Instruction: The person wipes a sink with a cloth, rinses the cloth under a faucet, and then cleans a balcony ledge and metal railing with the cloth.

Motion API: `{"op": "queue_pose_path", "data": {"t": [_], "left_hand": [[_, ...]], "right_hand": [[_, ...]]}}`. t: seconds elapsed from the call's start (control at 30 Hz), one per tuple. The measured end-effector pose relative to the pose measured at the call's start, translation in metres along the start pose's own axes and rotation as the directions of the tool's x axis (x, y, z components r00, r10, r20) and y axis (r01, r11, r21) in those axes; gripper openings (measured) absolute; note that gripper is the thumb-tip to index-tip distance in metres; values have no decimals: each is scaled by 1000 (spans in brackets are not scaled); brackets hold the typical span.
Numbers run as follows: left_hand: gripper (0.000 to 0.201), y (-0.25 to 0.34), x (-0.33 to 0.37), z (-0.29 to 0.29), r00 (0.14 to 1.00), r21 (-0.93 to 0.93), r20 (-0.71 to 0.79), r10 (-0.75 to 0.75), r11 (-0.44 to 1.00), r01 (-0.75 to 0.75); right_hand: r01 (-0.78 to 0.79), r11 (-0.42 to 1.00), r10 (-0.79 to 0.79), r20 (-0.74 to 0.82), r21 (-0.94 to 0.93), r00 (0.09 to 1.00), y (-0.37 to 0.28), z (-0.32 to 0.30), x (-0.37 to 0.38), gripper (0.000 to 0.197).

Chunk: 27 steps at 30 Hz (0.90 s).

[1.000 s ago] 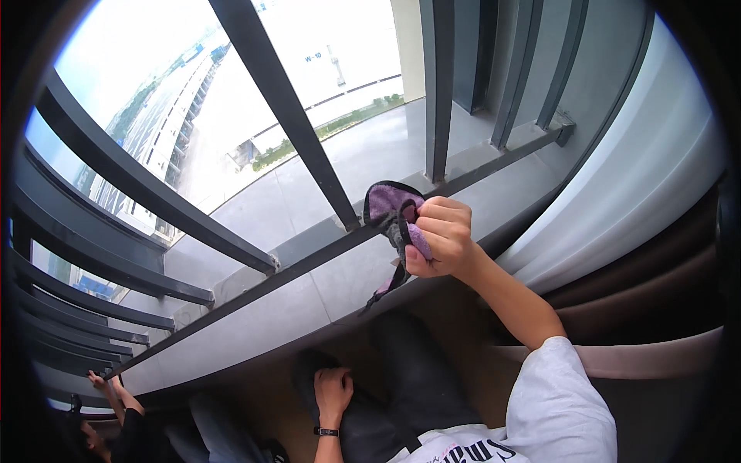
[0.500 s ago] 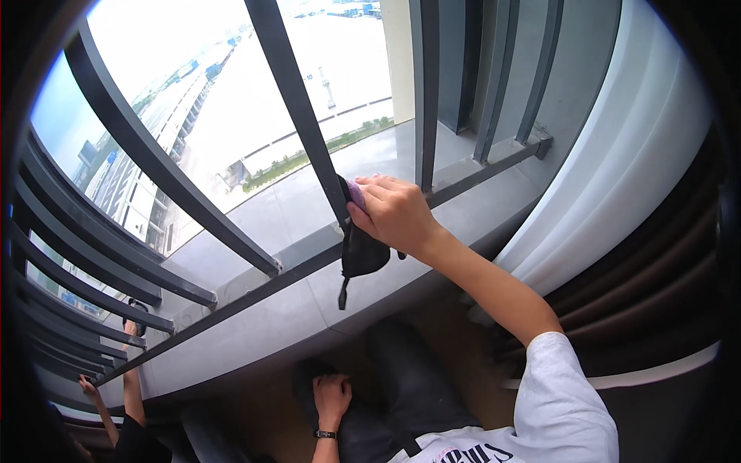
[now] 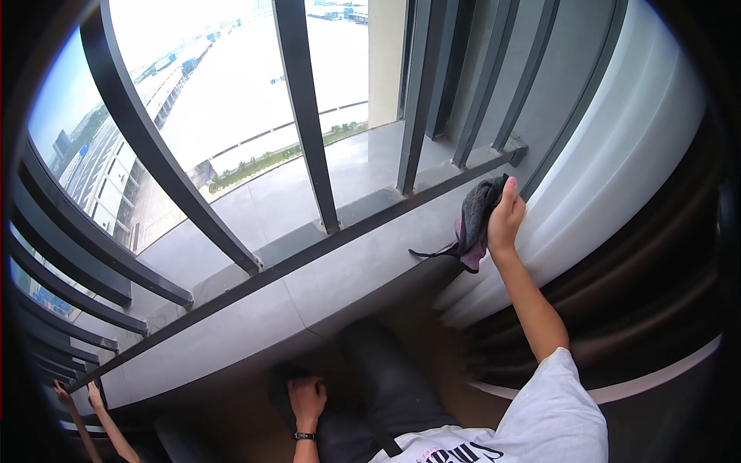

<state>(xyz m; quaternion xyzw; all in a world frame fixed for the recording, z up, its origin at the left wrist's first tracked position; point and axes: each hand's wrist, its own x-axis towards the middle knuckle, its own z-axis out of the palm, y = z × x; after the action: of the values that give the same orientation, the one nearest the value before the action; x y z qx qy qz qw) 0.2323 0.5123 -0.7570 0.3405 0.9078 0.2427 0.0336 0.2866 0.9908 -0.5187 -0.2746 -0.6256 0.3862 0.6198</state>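
My right hand (image 3: pixel 505 220) is closed round a crumpled dark grey and purple cloth (image 3: pixel 480 216), its thumb pointing up. From the cloth's lower left a thin black strap (image 3: pixel 432 253) sticks out. Hand and cloth are in the air in front of the window ledge, apart from the dark metal railing (image 3: pixel 309 116) and close to the white curtain (image 3: pixel 602 185). Low in the view, my left hand (image 3: pixel 307 397) rests on my knee with a dark band at the wrist. It holds nothing; its fingers drape loosely over the knee and show only in part.
Upright bars stand on a low rail (image 3: pixel 363 220) along the pale ledge (image 3: pixel 270 305). Behind the white curtain hangs a dark brown curtain (image 3: pixel 617 293). At the lower left, another person's hands (image 3: pixel 94 395) are at the railing. Outside lie large pale roofs and a road.
My right hand has left the upright bar and moved right towards the curtain, carrying the cloth. My left hand stays on my knee. The other person's hand has lowered, and the view has shifted slightly.
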Motion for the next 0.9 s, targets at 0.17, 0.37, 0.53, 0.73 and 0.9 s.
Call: {"op": "queue_pose_path", "data": {"t": [0.17,0.37,0.53,0.73,0.9], "left_hand": [[12,-1,2,2,1000,14,-19,-2,1000,2],[12,-2,1,1,1000,26,-18,-13,1000,14],[12,-4,1,1,1000,22,-8,-17,1000,17],[13,-18,0,6,999,-44,-14,-33,998,33],[14,-17,-3,3,999,-28,5,-54,998,54]], "right_hand": [[389,921,-349,434,-4,830,-36,48,29,53],[701,711,-567,551,-48,613,-8,85,-1,54],[647,761,-637,249,50,730,3,89,-7,49],[503,861,-506,221,74,834,5,80,-10,51],[172,981,-159,139,-85,977,24,34,-14,60]]}}
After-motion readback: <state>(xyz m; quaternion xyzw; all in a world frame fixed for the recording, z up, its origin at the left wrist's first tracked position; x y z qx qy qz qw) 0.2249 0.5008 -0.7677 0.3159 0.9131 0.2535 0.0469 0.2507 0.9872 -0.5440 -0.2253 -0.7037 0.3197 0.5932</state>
